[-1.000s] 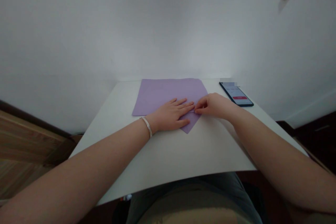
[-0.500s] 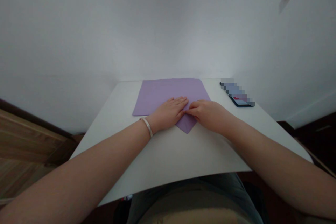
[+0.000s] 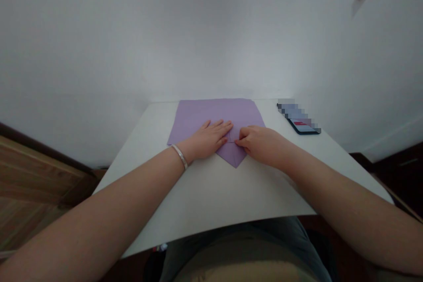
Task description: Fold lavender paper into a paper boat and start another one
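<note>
A folded piece of purple paper (image 3: 234,157) lies in front of me, its pointed corner turned towards me and a crease showing across it. My left hand (image 3: 209,140) rests flat on its left part, fingers spread and palm down. At the right end of the crease, the curled fingers of my right hand (image 3: 262,144) pinch the paper. Beneath or behind the hands spreads a larger flat area of purple paper (image 3: 214,110); where it joins the folded part is partly hidden.
A white table (image 3: 218,198) carries the paper. Near its right edge lies a phone (image 3: 302,127), its screen partly pixelated. The pale wall (image 3: 211,44) stands close behind the table. Wooden furniture (image 3: 36,185) is at the lower left.
My left hand has slid to the left and its fingers have spread, uncovering more of the crease. My right hand stays in nearly the same place, its fingers a little more curled.
</note>
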The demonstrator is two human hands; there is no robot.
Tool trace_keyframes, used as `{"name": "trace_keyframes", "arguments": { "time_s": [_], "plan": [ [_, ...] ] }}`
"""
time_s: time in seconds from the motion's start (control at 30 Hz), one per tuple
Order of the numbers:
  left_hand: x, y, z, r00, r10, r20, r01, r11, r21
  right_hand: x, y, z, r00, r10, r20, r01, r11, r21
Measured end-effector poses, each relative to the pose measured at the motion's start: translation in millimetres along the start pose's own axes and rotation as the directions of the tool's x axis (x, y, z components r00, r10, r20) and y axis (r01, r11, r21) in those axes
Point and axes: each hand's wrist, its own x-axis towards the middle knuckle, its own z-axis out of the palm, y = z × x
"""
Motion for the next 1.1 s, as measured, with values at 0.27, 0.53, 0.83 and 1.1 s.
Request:
{"name": "trace_keyframes", "arguments": {
  "time_s": [0.27,0.53,0.83,1.1],
  "plan": [
    [-0.8,-16.3,0.1,0.995,-0.019,0.1,0.017,1.0,0.023,-10.3,12.4,-4.3,0.991,0.089,0.103,-0.086,0.996,-0.037],
    [-3.9,-24.7,-5.5,0.982,-0.073,0.172,0.065,0.996,0.055,-19.1,19.4,-6.2,0.958,0.255,0.129,-0.246,0.965,-0.087],
    [-9.6,-44.2,-11.4,0.981,0.051,0.19,-0.043,0.998,-0.046,-24.6,24.1,-11.1,0.928,0.324,0.182,-0.308,0.945,-0.109],
    [-17.7,-38.5,-24.4,0.976,0.098,0.195,-0.078,0.991,-0.106,-24.6,31.1,-6.2,0.931,0.318,0.181,-0.315,0.948,-0.047]
  ]
}}
